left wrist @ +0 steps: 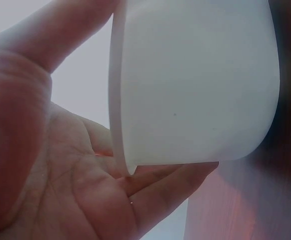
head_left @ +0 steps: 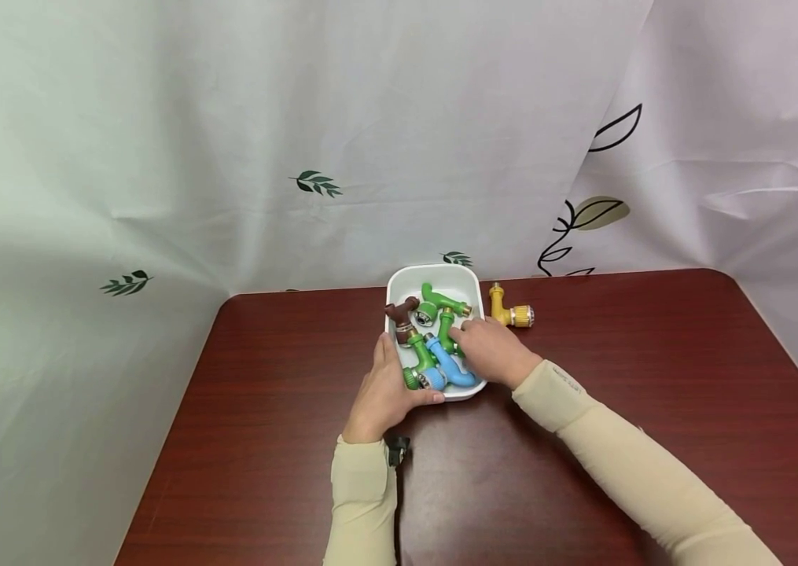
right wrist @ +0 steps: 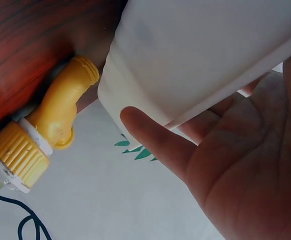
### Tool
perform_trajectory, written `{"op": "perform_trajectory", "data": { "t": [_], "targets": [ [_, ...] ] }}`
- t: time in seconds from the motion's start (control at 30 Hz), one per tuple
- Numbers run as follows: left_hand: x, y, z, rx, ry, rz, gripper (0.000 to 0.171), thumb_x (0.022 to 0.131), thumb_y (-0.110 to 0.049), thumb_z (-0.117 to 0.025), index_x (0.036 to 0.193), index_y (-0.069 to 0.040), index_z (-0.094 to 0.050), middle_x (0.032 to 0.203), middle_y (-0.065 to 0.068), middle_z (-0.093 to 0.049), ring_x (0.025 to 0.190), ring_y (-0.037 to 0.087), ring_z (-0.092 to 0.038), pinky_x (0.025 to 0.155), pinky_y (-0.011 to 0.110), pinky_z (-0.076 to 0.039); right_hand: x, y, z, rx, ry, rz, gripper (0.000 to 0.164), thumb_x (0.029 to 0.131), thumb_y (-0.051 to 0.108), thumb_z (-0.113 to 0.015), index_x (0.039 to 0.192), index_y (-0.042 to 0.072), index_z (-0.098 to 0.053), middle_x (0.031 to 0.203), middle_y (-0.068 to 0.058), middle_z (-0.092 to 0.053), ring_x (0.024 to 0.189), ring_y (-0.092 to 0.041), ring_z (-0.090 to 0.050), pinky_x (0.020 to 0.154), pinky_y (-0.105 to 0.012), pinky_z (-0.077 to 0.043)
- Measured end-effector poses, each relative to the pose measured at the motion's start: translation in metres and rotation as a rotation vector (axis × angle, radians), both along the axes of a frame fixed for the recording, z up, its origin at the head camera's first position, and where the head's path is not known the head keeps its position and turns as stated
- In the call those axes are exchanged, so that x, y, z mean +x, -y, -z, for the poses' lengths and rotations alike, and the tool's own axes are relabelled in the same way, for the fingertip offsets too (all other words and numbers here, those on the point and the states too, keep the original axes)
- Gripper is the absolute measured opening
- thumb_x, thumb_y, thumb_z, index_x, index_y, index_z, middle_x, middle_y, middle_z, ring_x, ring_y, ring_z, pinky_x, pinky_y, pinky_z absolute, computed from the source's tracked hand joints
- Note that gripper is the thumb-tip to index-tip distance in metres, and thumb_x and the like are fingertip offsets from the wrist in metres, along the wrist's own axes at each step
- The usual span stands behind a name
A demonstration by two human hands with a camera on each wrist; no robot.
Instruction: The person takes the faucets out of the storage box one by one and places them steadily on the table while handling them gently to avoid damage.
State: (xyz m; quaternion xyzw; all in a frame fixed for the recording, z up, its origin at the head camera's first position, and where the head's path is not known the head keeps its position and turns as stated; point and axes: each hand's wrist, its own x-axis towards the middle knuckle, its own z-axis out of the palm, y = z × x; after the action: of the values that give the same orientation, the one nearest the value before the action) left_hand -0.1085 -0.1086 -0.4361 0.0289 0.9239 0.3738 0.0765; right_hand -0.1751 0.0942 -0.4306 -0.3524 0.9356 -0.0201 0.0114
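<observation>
A white plastic tub (head_left: pixel 434 273) holds several toy-like taps. My left hand (head_left: pixel 382 395) grips its near left corner, thumb along the front rim and fingers against the left side; the left wrist view shows the tub wall (left wrist: pixel 195 85) beside the palm. Over the right rim reaches my right hand (head_left: pixel 494 350), its fingertips at a green tap (head_left: pixel 445 330) inside. In the right wrist view one finger (right wrist: pixel 155 137) stays outside the wall, while the other fingertips are hidden. Around that tap lie a blue tap (head_left: pixel 450 363), a brown tap (head_left: pixel 402 314) and more green taps (head_left: pixel 446 301).
A yellow tap (head_left: pixel 501 306) lies on the table just right of the tub, close to the back edge. The dark red wooden table (head_left: pixel 264 440) extends to both sides. Behind it hangs a pale curtain (head_left: pixel 384 141) with leaf prints.
</observation>
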Motion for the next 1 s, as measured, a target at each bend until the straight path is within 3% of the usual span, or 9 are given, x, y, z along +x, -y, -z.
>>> {"op": "perform_trajectory", "data": {
  "t": [0.4,0.67,0.9,1.0],
  "targets": [
    [-0.0003,-0.0001,0.0008,-0.005,-0.004,0.005,0.133,0.071,-0.041,-0.092,0.157,0.01,-0.004,0.164,0.026,-0.009,0.131,0.046,-0.047,0.105,0.051,-0.042,-0.0067,0.0033,0.0025,-0.024,0.109,0.037,0.034,0.088,0.003,-0.067,0.122,-0.002,-0.067,0.099,-0.018,-0.069,0.087,-0.031,-0.067,0.077,-0.046,-0.056],
    [0.0009,-0.0002,-0.0016,-0.006,0.004,-0.001,0.133,0.071,-0.041,-0.092,0.157,0.008,-0.004,0.165,0.025,-0.008,0.131,0.046,-0.046,0.106,0.05,-0.042,-0.0086,0.0031,0.0073,-0.059,0.07,0.024,0.01,0.084,-0.002,-0.068,0.093,-0.001,-0.07,0.084,-0.012,-0.067,0.076,-0.028,-0.065,0.07,-0.044,-0.055],
    [0.0007,-0.0012,-0.0033,-0.016,-0.007,0.005,0.132,0.071,-0.041,-0.092,0.157,0.01,-0.005,0.164,0.026,-0.009,0.132,0.047,-0.045,0.107,0.05,-0.041,-0.0077,0.0043,0.0076,-0.052,0.023,0.022,0.008,0.08,-0.005,-0.068,0.084,0.002,-0.068,0.078,-0.011,-0.066,0.071,-0.028,-0.064,0.064,-0.045,-0.054],
    [0.0003,-0.0017,-0.0035,-0.012,-0.006,0.003,0.132,0.071,-0.04,-0.092,0.157,0.009,-0.005,0.164,0.026,-0.009,0.132,0.046,-0.046,0.106,0.05,-0.041,-0.0067,0.0049,0.0062,-0.023,0.025,0.033,0.006,0.083,-0.002,-0.068,0.087,0.003,-0.07,0.08,-0.011,-0.068,0.074,-0.028,-0.065,0.067,-0.048,-0.053]
  ]
}}
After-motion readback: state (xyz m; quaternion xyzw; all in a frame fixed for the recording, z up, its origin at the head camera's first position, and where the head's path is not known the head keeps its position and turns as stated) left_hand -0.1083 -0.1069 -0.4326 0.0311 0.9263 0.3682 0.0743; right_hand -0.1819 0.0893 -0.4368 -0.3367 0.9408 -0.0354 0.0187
